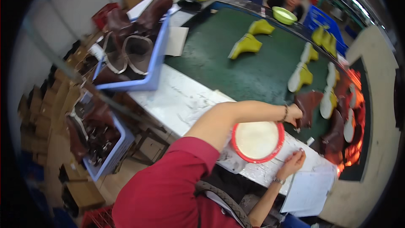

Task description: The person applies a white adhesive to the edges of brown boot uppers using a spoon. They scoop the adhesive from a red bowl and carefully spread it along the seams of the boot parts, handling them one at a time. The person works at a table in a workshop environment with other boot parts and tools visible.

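My left hand (294,115) reaches across to the dark green belt, its fingers closed on the edge of a brown leather boot (310,104). Below that arm stands a red-rimmed tub (258,140) holding a cream-white substance. My right hand (292,163), with a watch at the wrist, is over the white table beside the tub, fingers curled together. Whatever may be in those fingers is too small to make out. A small white piece (310,141) lies just beyond it. More brown boots (334,131) rest to the right, near an orange-red glow.
Yellow shoes (245,46) with white soles stand on the belt (211,55). Blue crates (158,65) of brown boots are at left. Paper sheets (307,192) hang over the table's near edge. Across the belt, a person (274,1) is beside a yellow-green bowl (284,15).
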`<state>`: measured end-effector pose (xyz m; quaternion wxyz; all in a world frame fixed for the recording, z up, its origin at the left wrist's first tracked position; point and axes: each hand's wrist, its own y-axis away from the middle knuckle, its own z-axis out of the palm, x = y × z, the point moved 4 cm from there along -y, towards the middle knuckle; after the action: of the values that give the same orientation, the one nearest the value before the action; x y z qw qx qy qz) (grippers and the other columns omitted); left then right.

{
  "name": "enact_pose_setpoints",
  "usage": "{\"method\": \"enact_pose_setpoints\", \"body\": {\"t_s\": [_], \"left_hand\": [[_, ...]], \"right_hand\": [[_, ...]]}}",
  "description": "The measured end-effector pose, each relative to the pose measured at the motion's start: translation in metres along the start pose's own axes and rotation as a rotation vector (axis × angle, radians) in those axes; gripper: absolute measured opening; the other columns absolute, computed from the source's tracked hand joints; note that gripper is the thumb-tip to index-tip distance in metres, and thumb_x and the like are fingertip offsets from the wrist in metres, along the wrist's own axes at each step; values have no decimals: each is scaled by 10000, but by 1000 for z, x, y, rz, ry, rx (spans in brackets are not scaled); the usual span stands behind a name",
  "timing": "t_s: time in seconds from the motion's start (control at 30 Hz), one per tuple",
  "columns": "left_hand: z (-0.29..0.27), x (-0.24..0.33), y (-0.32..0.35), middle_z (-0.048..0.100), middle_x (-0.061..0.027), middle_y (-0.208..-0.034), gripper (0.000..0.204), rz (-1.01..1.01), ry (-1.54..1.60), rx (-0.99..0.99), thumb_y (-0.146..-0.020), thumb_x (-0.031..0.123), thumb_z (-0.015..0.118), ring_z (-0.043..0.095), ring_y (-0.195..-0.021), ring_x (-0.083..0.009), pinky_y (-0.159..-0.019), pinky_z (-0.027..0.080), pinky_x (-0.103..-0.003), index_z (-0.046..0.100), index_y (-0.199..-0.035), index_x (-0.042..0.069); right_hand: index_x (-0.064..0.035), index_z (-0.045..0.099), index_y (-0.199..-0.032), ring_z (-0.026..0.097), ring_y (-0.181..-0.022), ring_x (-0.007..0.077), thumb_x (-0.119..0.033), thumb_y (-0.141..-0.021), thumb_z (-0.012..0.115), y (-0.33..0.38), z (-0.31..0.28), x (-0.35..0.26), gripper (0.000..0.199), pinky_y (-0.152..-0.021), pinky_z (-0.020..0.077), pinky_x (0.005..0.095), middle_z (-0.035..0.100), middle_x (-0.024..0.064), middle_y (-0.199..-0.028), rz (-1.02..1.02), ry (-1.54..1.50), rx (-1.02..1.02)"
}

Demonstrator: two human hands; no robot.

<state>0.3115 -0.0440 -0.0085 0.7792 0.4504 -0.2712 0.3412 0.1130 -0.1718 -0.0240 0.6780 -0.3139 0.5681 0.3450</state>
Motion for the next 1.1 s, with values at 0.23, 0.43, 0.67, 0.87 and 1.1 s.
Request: {"method": "enact_pose_setpoints", "body": {"t_s": [0.23,0.43,0.67,0.87,1.1], "left_hand": [[46,69,-5,634,-209,-1231,337,112,38,-139,-956,-16,565,692,-1076,-340,-917,584,-581,523,-1286,-68],[30,112,-99,723,-99,-1143,313,755,-1612,141,-813,200,808,700,-1022,-239,-809,565,-390,695,-1058,42],[-8,121,90,730,-160,-898,285,547,-109,-342,-945,126,652,734,-787,-229,-687,632,-364,671,-1149,-72],[-181,173,394,711,-35,-822,241,1018,-518,485,-1026,168,591,660,-672,-69,-599,505,-232,717,-1182,35],[-377,16,752,664,-162,-1166,566,144,-1411,2358,-802,221,758,619,-1116,-384,-902,535,-525,570,-1334,169]], "right_hand": [[-48,603,-1182,410,-538,3,-178,-1072,537,3,-4,-7,183,-421,317,180,527,-40,-782,14,7,-32],[-43,587,-1203,382,-531,3,-187,-1070,540,7,12,-3,201,-420,312,180,509,-37,-769,28,36,-44],[-13,586,-1231,353,-516,12,-189,-1066,559,1,-5,1,242,-418,270,182,521,-13,-792,-5,34,-20],[8,602,-1210,343,-508,25,-216,-1070,558,-1,3,-7,268,-424,267,198,517,-9,-796,-56,110,-68],[20,626,-1176,360,-518,32,-249,-1069,571,-3,7,-6,295,-424,271,204,504,-14,-791,-95,152,-137]]}}
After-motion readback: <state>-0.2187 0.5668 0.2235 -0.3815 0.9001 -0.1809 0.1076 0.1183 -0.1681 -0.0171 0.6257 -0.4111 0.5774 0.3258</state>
